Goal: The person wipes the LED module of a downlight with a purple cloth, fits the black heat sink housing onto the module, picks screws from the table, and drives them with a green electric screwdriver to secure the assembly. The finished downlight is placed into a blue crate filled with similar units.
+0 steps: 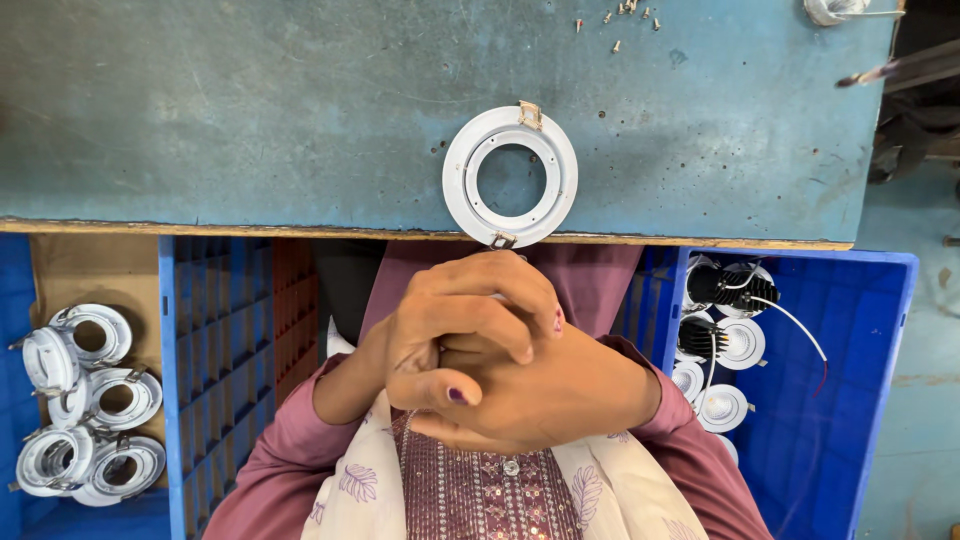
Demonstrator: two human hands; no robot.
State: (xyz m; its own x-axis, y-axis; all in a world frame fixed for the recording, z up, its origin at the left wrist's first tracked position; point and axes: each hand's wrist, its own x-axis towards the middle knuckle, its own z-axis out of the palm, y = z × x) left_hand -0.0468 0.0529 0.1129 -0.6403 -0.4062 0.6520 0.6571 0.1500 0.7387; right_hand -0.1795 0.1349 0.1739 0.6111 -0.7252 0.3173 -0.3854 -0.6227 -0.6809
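Left hand (455, 335) and right hand (540, 390) are resting clasped together, holding nothing, just below the white ring (510, 177) lying flat at the table edge (200, 228).

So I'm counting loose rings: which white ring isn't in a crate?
The ring on the blue bench, just above the clasped hands. The other rings sit in the left crate.

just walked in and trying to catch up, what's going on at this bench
A person sits at a worn blue table with the left hand and right hand clasped together over the lap, holding nothing visible. A white ring-shaped lamp housing lies at the table's near edge, untouched. A blue crate on their right holds lamp units with wires; more white rings are piled on their left. Small screws lie scattered at the far edge.
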